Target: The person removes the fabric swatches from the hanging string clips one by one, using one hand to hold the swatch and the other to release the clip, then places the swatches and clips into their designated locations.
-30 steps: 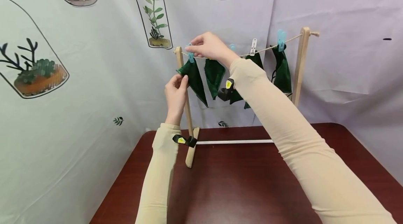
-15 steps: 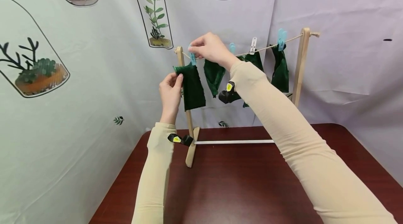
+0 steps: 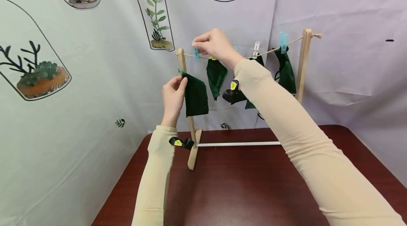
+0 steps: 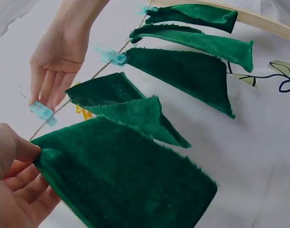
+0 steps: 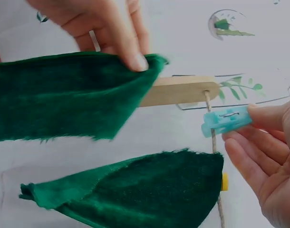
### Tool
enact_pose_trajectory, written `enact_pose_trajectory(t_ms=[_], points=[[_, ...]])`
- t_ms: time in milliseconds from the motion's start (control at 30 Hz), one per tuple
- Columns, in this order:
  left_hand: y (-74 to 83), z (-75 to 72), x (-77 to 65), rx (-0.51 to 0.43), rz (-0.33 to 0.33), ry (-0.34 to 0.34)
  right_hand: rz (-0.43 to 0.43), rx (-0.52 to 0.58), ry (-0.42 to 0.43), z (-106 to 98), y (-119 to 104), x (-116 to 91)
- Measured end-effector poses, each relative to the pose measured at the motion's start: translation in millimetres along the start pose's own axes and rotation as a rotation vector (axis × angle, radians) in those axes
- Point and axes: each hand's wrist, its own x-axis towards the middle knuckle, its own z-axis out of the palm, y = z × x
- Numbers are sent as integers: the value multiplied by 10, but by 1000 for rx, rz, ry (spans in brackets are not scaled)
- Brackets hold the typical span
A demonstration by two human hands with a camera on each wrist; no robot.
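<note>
My left hand (image 3: 173, 95) pinches a piece of dark green velvety cloth (image 3: 197, 95) by its upper corner, and the rest hangs down in front of the left wooden post. Above it, my right hand (image 3: 215, 46) pinches a light blue clothespin (image 3: 196, 55) between thumb and fingers. In the right wrist view that clothespin (image 5: 228, 119) sits across the rope (image 5: 213, 142), and the cloth (image 5: 73, 95) lies apart from it. A second green cloth (image 3: 216, 76) hangs beside them from a yellow clothespin (image 5: 225, 181).
More green cloths (image 3: 284, 70) hang farther right from blue clothespins (image 3: 283, 44) and a white one (image 3: 255, 49). The rope runs between the left post (image 3: 182, 60) and right post (image 3: 303, 67). A white bar (image 3: 238, 144) crosses low above the dark red table (image 3: 241, 183).
The cloth in my left hand has come away from the blue clothespin and unfolded, hanging flatter and lower. My right hand has shifted slightly right with the clothespin.
</note>
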Motion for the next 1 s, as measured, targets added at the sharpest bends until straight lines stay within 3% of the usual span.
enact_pose_trajectory(t_ms=[167,367,767,1000], points=[[2,15,-22,27,19,-29,-65,33,60,-52,-57,6],[29,16,-15,50,42,-48,-54,74,75,-106,-118,-27],[10,-32,-37,51,51,-78,-14,25,21,-191,-48,-124],[36,-76,-45,56,61,-81,-69,-10,6,-216,-22,-221]])
